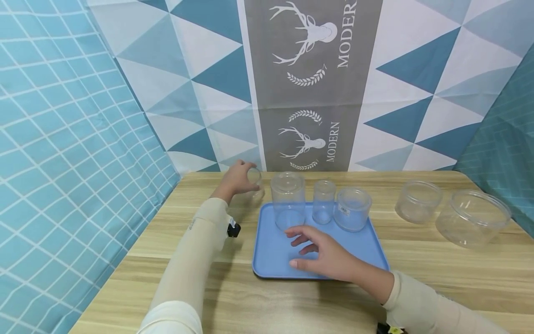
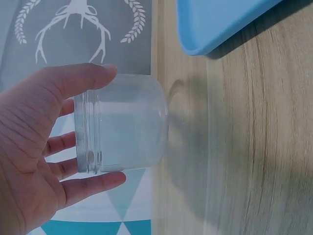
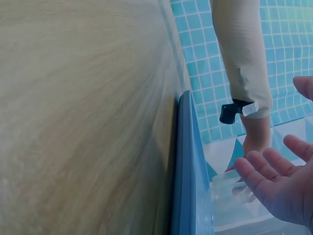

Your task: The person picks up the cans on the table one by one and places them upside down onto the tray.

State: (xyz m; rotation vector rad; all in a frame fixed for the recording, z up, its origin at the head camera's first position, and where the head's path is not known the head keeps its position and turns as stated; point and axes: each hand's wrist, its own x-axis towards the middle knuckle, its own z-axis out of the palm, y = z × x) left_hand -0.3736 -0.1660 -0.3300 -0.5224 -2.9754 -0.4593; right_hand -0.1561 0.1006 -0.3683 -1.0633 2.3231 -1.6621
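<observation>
At the back left of the table, my left hand (image 1: pixel 240 178) grips a clear plastic jar (image 2: pixel 129 122) near its threaded rim, thumb on one side and fingers on the other. The jar's base is close to the wood in the left wrist view. My right hand (image 1: pixel 321 253) hovers over the front of the blue tray (image 1: pixel 267 260), fingers loosely bent and nothing held. Along the tray's back stand a tall clear jar (image 1: pixel 288 197), a narrow clear jar (image 1: pixel 324 202) and a short wide jar (image 1: pixel 354 208) with a small label.
Two more clear jars stand on the wooden table (image 1: pixel 417 287) to the right of the tray: a smaller one (image 1: pixel 418 202) and a wider one (image 1: pixel 471 220). A patterned cloth wall (image 1: pixel 308 93) rises behind the table, and a blue tiled-print sheet (image 1: pixel 75 139) hangs on the left.
</observation>
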